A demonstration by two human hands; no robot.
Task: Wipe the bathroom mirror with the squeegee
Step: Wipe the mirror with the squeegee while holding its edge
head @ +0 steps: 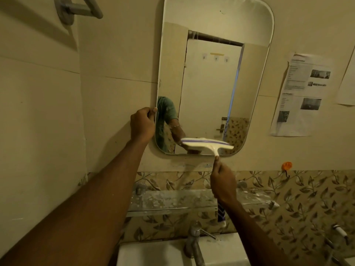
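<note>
A tall mirror with rounded corners hangs on the beige tiled wall. My left hand grips its left edge, low down, fingers curled round the rim. My right hand holds the handle of a white squeegee with a purple strip. The squeegee's blade lies roughly level against the glass near the mirror's bottom edge, right of centre. The end of the handle, dark blue and white, sticks out below my wrist.
A glass shelf runs below the mirror. Under it stand a tap and a white basin. Printed papers are stuck to the wall at right. An orange hook and a grey towel holder are also on the wall.
</note>
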